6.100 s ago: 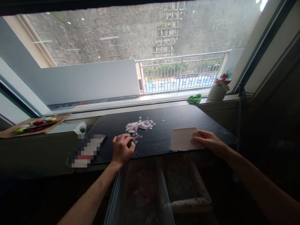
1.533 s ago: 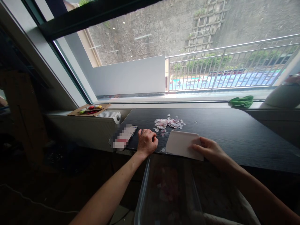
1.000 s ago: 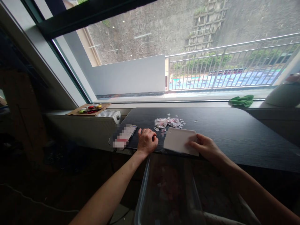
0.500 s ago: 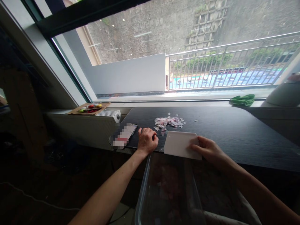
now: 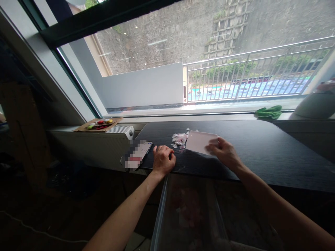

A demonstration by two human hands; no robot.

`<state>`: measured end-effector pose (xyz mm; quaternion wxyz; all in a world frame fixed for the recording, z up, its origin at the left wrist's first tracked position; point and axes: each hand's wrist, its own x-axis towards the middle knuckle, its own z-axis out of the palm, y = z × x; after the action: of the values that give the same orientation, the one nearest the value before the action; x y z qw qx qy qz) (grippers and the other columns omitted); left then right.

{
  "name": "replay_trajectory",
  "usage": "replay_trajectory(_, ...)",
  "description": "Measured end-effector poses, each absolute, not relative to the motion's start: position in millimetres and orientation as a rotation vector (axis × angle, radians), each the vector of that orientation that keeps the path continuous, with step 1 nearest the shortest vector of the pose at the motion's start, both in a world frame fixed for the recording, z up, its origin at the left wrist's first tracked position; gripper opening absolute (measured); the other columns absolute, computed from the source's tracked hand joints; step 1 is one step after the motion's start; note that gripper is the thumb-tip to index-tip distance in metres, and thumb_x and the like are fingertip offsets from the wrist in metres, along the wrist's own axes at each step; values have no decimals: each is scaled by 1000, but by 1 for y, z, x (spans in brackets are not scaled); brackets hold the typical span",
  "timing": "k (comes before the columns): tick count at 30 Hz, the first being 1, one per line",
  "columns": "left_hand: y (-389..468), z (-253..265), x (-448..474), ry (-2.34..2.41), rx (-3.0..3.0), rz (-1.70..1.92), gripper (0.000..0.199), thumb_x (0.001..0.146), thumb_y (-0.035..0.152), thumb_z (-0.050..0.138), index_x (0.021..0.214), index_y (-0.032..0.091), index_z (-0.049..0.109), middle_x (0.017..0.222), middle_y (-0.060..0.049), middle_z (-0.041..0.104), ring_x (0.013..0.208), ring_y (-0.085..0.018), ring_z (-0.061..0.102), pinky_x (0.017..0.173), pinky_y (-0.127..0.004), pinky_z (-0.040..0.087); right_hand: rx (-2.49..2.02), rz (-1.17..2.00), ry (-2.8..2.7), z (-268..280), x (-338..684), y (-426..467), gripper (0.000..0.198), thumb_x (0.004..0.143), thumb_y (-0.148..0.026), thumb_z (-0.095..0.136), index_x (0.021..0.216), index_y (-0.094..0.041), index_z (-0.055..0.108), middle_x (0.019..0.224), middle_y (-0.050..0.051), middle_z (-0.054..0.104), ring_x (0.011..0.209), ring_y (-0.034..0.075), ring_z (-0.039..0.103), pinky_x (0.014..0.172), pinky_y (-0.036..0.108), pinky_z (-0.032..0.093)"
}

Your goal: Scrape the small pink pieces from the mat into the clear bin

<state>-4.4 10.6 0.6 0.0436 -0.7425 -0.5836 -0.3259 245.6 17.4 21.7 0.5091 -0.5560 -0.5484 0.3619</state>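
My right hand [image 5: 224, 150] grips the right end of a flat white plastic scraper [image 5: 201, 140], fingers behind and thumb in front. The scraper is raised over the dark table [image 5: 261, 150] and hides part of a pile of small whitish-pink scraps [image 5: 179, 138]. Loosely curled, my left hand [image 5: 164, 159] rests on the table's near edge, left of the scraper, with nothing visible in it. Below the edge stands a clear plastic bin [image 5: 160, 212] with more pale pink scraps [image 5: 190, 209] dimly visible inside.
A phone [image 5: 141, 153], partly blurred out, lies left of my left hand. Behind it are a radiator [image 5: 91, 144] and cardboard [image 5: 78, 127] holding small coloured items. A green cloth [image 5: 269, 112] lies on the windowsill at the right, beside a pale rounded container [image 5: 312, 105].
My right hand has moved the scraper away from the near table edge, up to the scraps, where it now covers their right part. My left hand stays in place.
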Motion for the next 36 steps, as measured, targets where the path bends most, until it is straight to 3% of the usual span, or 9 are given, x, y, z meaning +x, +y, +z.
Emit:
replay_trajectory(22, 12, -2, -3, -1762, -2260, -1027, 13, 74, 15, 52, 74, 22, 64, 85, -3, 66, 92, -22, 58, 107, -50, 27, -1257, 1029, -1458, 39, 252, 9, 22, 65, -28, 73, 81, -17, 62, 73, 4, 69, 65, 17, 65, 61, 29, 53)
replay_trajectory(36, 13, -1, -4, -1770, -2264, -1022, 12, 75, 16, 54, 74, 22, 64, 85, -3, 66, 93, -23, 58, 105, -49, 29, -1369, 1251, -1278, 45, 228, 9, 17, 60, -12, 67, 77, -16, 66, 71, 1, 70, 61, 13, 62, 55, 21, 50)
